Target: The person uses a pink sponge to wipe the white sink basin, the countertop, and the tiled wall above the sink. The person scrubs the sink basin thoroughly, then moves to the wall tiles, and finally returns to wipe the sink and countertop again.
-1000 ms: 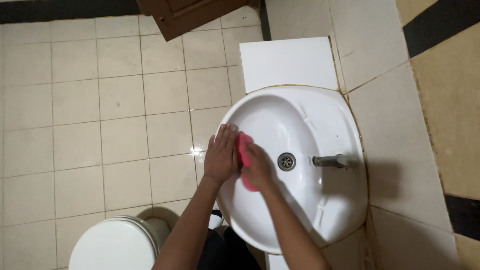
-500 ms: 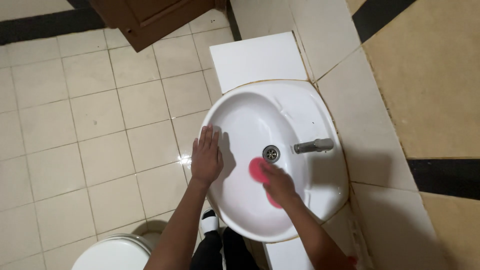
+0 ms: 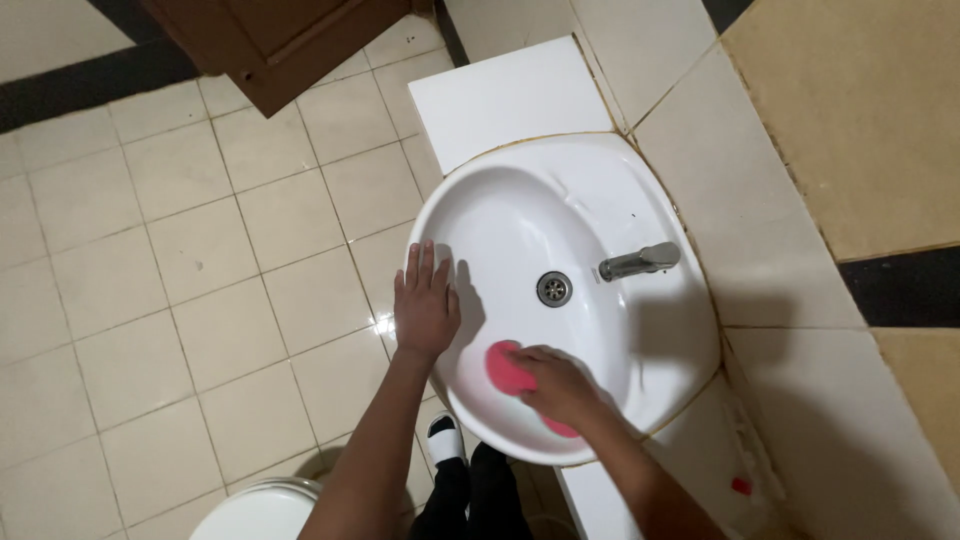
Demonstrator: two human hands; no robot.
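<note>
- The white ceramic sink (image 3: 590,200) is the biggest thing here: hard, glossy and probably slick when wet, fixed against the tiled wall, with a rounded rim that juts out over the floor.
- The cream tiled floor (image 3: 150,300) gives wide open room on the left side; a white toilet (image 3: 260,512) shows at the bottom edge and a brown wooden door (image 3: 270,40) at the top.
- A white ledge (image 3: 500,90) runs along the wall behind and past the basin, closing off that side.
- The left hand (image 3: 425,305) lies flat on the near rim, fingers spread and gripping nothing, as a brace.
- The right hand (image 3: 560,385) sits low inside the bowl, fingers curled down and pressing on the pink sponge (image 3: 505,368).
- The sponge looks light, soft and squashy, likely slippery if soapy; it is best taken across its top with the palm, as now. Part of it peeks out behind the wrist.
- The chrome tap (image 3: 640,262) sticks out over the bowl, an edge to steer round.
- The metal drain (image 3: 554,288) sits mid-bowl, just beyond the sponge.
</note>
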